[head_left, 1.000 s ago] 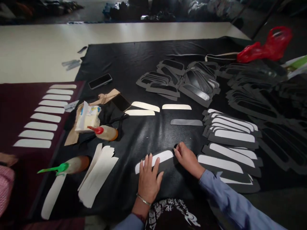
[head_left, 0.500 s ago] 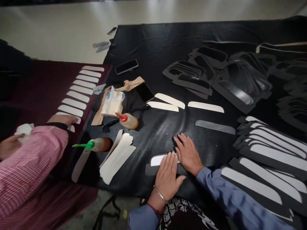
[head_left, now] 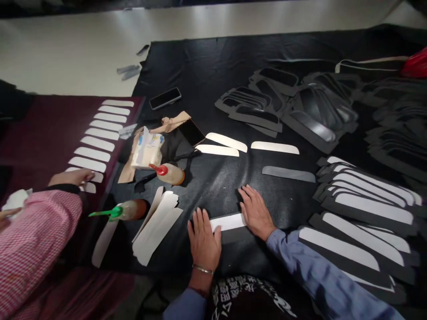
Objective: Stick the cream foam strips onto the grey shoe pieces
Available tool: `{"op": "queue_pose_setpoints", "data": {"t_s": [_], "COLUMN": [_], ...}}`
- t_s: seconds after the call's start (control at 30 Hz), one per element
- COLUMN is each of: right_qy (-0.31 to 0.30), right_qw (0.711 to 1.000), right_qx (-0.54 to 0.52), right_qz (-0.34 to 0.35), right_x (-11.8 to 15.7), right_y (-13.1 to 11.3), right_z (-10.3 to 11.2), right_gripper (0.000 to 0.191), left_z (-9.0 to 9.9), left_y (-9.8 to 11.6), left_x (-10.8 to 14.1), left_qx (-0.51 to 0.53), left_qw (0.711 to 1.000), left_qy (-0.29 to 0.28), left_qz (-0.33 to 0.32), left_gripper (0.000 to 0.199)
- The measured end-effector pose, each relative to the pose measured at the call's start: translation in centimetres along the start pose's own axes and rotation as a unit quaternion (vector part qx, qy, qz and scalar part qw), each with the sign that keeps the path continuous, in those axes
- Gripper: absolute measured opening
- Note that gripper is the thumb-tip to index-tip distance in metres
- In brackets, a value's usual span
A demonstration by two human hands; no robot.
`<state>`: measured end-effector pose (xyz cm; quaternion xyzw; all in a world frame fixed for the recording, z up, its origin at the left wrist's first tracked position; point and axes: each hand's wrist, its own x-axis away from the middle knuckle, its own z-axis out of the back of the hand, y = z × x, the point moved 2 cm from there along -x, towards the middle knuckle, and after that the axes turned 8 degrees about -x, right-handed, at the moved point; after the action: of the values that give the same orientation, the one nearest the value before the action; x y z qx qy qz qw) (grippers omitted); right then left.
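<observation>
A white strip (head_left: 228,222) lies on a dark grey backing piece (head_left: 233,235) at the near edge of the black-covered table. My left hand (head_left: 205,240) rests flat over the strip's left end, fingers stretched out and pointing away from me. At the other end, my right hand (head_left: 256,211) lies with its fingers extended, touching the strip's right end. Neither hand is closed round anything. Both ends of the strip are hidden under the hands. To the left sits a pile of loose white strips (head_left: 155,229).
Stacked white-on-dark pieces (head_left: 373,209) lie at the right. Black shaped pieces (head_left: 313,111) are heaped behind. Two squeeze bottles, one red-tipped (head_left: 171,174), one green-tipped (head_left: 131,210), lie left near a tissue pack (head_left: 147,151) and phone (head_left: 165,98). A co-worker's hand (head_left: 71,178) touches strips on maroon cloth.
My left hand has slid left along the strip, uncovering its middle. My right hand stays at the right end. The view has shifted slightly. The co-worker's hand remains at the strip row.
</observation>
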<state>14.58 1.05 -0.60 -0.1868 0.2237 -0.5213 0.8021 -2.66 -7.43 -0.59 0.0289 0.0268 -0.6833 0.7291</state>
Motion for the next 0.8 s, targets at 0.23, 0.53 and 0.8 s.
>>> {"op": "queue_pose_setpoints", "data": {"t_s": [0.23,0.53,0.8], "right_qy": [-0.105,-0.188,-0.114], "right_qw": [0.993,0.971,0.973], "right_qx": [-0.05,0.011,-0.012], "right_qz": [0.018,0.147,0.202], "right_x": [2.3,2.6,3.4], "right_y": [-0.5,-3.1,-4.7], "right_z": [3.5,3.5,6.4], "right_gripper": [0.046,0.07,0.066], "left_z": [-1.2,-0.4,3.4], "left_y": [-1.5,-3.4,-4.2], "left_x": [2.0,3.9,1.2], "left_qx": [0.121,0.23,0.481], "left_qw": [0.991,0.969,0.839], "left_qy": [0.062,0.085,-0.056], "left_qz": [-0.002,0.041,0.248], "left_gripper": [0.059,0.052,0.067]}}
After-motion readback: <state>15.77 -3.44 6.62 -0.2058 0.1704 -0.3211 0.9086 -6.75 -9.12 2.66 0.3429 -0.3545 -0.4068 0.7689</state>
